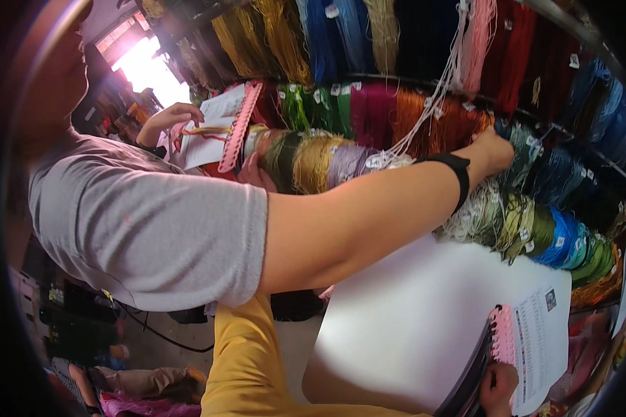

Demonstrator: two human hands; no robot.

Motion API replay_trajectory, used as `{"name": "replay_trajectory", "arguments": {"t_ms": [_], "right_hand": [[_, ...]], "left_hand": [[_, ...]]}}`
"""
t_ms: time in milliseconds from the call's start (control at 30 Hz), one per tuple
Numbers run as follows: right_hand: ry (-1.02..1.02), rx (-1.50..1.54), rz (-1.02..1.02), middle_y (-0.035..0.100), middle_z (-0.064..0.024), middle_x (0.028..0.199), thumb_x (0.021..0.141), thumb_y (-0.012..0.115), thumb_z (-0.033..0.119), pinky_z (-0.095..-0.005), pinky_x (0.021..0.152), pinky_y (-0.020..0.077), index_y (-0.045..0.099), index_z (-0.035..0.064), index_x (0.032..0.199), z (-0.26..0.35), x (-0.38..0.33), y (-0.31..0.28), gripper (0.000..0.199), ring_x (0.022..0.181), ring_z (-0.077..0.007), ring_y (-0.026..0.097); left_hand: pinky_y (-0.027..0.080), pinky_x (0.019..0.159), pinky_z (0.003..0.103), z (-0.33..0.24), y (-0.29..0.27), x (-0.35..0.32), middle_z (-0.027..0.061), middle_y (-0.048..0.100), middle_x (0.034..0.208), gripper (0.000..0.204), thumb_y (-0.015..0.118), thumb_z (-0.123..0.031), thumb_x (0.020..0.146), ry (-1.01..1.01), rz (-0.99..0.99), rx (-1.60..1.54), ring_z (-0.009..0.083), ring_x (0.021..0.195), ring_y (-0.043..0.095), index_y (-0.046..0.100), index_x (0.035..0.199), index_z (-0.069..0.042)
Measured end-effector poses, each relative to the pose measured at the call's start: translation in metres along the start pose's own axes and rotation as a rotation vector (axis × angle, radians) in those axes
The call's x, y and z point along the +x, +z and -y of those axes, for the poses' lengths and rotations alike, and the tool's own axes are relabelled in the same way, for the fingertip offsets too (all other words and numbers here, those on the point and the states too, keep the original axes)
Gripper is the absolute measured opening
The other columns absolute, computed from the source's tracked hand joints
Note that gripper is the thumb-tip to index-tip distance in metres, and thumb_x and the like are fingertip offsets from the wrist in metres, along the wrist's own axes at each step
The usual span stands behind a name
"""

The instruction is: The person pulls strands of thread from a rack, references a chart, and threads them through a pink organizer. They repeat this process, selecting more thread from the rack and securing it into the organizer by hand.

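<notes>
The pink-bound booklet (525, 347) lies open at the lower right, above the near edge of a white tabletop (410, 313). Largest of all, hanging skeins (341, 42) of gold, blue, pink and red fill the top, with further rows of coloured bundles (316, 160) below them. A co-worker in a grey T-shirt (153, 229) leans in from the left, one bare arm stretched across the middle. Under that arm runs the wearer's yellow sleeve (247, 354). A second booklet (219, 111), also pink-bound, stands open at the upper left. The wearer's right hand (499, 389) has its fingers folded around the first booklet's lower edge. The co-worker's reaching hand (495, 149) has fingers bent into orange strands (424, 125). The wearer's left hand (257, 174), partly hidden, is just beside the second booklet; whether its fingers grasp anything, I cannot tell.
</notes>
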State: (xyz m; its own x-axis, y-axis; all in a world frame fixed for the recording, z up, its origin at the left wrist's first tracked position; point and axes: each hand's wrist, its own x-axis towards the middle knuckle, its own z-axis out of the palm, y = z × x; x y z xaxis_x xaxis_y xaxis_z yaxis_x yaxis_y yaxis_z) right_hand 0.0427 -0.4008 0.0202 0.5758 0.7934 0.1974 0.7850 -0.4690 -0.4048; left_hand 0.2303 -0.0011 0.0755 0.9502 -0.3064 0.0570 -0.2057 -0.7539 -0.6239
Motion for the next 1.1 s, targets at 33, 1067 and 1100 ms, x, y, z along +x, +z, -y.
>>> {"name": "replay_trajectory", "arguments": {"t_ms": [33, 1067, 1100], "right_hand": [[0.003, 0.02, -0.02, 0.057, -0.0177, 0.078, 0.074, 0.051, 0.008, -0.0392, 0.065, 0.043, 0.058, 0.0009, 0.082, -0.002, 0.0, 0.0, 0.012, 0.073, -0.0343, 0.054], [0.022, 0.066, -0.016, 0.057, -0.0161, 0.079, 0.073, 0.053, 0.007, -0.0393, 0.066, 0.0431, 0.057, 0.0033, 0.083, -0.005, -0.003, 0.0, 0.011, 0.073, -0.0334, 0.054], [0.02, 0.067, -0.016, 0.057, -0.0161, 0.079, 0.073, 0.053, 0.007, -0.0393, 0.066, 0.0431, 0.057, 0.0033, 0.083, -0.004, -0.003, 0.0, 0.011, 0.073, -0.0334, 0.054]], "left_hand": [[0.044, 0.055, 0.035, -0.001, -0.006, -0.001, 0.007, 0.06, 0.071, 0.013, 0.055, -0.017, 0.068, 0.0, -0.065, -0.16, 0.0223, 0.068, 0.059, 0.067, 0.07, -0.013], [0.048, 0.068, 0.037, 0.022, -0.09, -0.039, -0.0002, 0.062, 0.085, 0.018, 0.051, -0.02, 0.076, -0.016, 0.134, -0.081, 0.0207, 0.088, 0.057, 0.066, 0.085, -0.016], [0.048, 0.068, 0.038, 0.03, -0.098, -0.044, -0.0008, 0.063, 0.084, 0.019, 0.051, -0.021, 0.076, -0.073, 0.128, -0.124, 0.0209, 0.086, 0.058, 0.067, 0.085, -0.016]]}}
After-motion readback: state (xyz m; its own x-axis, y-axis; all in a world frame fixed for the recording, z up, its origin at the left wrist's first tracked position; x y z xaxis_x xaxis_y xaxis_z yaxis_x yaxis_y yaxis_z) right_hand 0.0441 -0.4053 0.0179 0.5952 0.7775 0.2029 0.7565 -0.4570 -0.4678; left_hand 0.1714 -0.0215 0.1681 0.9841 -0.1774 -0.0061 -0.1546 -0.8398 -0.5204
